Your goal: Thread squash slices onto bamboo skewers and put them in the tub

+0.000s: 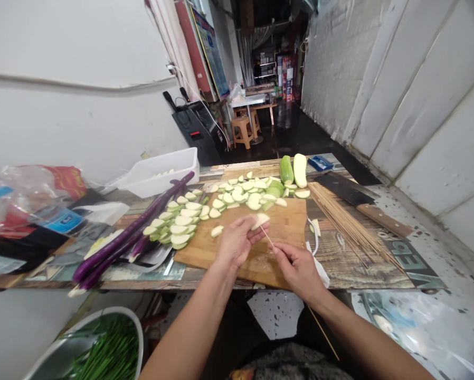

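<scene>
My left hand (237, 241) pinches a pale vegetable slice (260, 219) over the wooden cutting board (290, 224). My right hand (298, 269) grips a thin bamboo skewer (267, 236); its tip touches the slice, and its tail runs back down past my wrist. Several more slices (237, 196) lie spread across the board's far and left sides. One lone slice (217, 230) rests just left of my left hand.
Long purple eggplants (134, 229) lie left of the board. A halved green squash (293, 169), a cleaver (358, 198) and a bundle of skewers (345, 221) sit to the right. A white tub (160, 174) stands behind. A bowl of greens (102, 348) sits below the table.
</scene>
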Action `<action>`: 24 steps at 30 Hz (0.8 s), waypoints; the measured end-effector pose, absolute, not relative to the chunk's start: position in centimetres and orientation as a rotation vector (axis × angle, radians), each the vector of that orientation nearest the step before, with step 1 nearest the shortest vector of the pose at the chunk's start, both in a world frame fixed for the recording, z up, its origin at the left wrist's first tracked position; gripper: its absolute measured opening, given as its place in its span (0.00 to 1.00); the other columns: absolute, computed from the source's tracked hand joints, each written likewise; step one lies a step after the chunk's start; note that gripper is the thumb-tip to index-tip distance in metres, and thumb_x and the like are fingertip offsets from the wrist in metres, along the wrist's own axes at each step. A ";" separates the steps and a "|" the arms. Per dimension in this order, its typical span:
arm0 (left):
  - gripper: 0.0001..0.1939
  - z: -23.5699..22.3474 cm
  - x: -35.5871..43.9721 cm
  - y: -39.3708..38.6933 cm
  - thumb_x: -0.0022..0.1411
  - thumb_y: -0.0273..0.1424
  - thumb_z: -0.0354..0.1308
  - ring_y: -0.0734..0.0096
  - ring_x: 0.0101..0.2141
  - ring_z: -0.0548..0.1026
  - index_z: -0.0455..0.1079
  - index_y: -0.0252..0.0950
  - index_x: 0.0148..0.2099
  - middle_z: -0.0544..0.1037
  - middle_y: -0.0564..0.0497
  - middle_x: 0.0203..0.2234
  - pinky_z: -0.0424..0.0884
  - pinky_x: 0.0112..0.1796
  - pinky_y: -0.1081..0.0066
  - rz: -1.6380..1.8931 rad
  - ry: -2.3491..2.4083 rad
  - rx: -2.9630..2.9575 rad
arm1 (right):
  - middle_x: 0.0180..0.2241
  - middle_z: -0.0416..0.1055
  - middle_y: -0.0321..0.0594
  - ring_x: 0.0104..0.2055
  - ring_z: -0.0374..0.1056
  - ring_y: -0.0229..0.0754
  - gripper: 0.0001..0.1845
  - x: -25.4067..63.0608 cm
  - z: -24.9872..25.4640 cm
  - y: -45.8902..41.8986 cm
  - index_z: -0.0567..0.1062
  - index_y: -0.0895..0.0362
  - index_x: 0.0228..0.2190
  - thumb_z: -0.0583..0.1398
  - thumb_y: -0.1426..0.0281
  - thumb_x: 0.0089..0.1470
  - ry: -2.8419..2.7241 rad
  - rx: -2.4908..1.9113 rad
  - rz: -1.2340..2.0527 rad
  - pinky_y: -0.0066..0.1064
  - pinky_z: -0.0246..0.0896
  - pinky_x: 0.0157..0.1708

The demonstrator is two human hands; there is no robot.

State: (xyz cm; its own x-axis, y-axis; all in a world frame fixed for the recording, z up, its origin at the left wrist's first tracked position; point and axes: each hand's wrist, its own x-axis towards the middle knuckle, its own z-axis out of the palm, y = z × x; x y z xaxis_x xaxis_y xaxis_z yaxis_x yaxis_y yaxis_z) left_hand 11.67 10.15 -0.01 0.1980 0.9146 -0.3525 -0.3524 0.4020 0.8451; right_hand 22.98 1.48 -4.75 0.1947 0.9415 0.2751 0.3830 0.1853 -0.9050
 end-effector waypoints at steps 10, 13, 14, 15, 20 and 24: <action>0.04 -0.5 11.5 10.0 0.54 0.23 0.56 0.65 0.31 0.78 0.69 0.29 0.35 0.78 0.42 0.31 0.73 0.31 0.71 0.961 0.953 0.659 | 0.31 0.76 0.36 0.31 0.70 0.40 0.14 22.6 -4.9 1.5 0.77 0.55 0.34 0.51 0.67 0.56 -1.411 -1.400 0.624 0.26 0.64 0.32; 0.03 -0.5 11.6 9.9 0.54 0.23 0.56 0.65 0.31 0.78 0.69 0.29 0.34 0.78 0.42 0.30 0.73 0.30 0.72 0.944 0.954 0.643 | 0.33 0.76 0.36 0.34 0.71 0.40 0.14 22.6 -4.9 1.5 0.76 0.54 0.34 0.51 0.67 0.56 -1.405 -1.393 0.625 0.27 0.64 0.34; 0.03 -0.5 11.6 9.8 0.54 0.22 0.56 0.65 0.31 0.78 0.69 0.29 0.34 0.78 0.42 0.30 0.73 0.30 0.72 0.939 0.954 0.640 | 0.32 0.76 0.36 0.34 0.71 0.40 0.14 22.6 -4.9 1.5 0.76 0.54 0.34 0.51 0.67 0.56 -1.406 -1.392 0.626 0.27 0.64 0.34; 0.03 -0.5 11.6 9.8 0.54 0.22 0.56 0.65 0.31 0.78 0.69 0.29 0.33 0.78 0.42 0.30 0.73 0.30 0.72 0.936 0.953 0.637 | 0.32 0.76 0.36 0.33 0.70 0.40 0.14 22.6 -4.9 1.5 0.76 0.54 0.33 0.51 0.67 0.56 -1.408 -1.391 0.628 0.27 0.64 0.33; 0.03 -0.6 11.7 9.7 0.54 0.23 0.56 0.65 0.31 0.77 0.70 0.29 0.33 0.78 0.42 0.30 0.73 0.31 0.72 0.928 0.956 0.620 | 0.31 0.76 0.36 0.32 0.70 0.40 0.14 22.6 -4.9 1.4 0.77 0.55 0.34 0.51 0.67 0.56 -1.409 -1.386 0.629 0.27 0.64 0.32; 0.03 -0.7 11.7 9.6 0.54 0.23 0.57 0.66 0.31 0.77 0.69 0.29 0.33 0.78 0.42 0.29 0.73 0.30 0.72 0.931 0.961 0.622 | 0.30 0.76 0.36 0.31 0.70 0.40 0.14 22.6 -4.9 1.4 0.76 0.55 0.34 0.51 0.68 0.56 -1.408 -1.385 0.634 0.26 0.63 0.32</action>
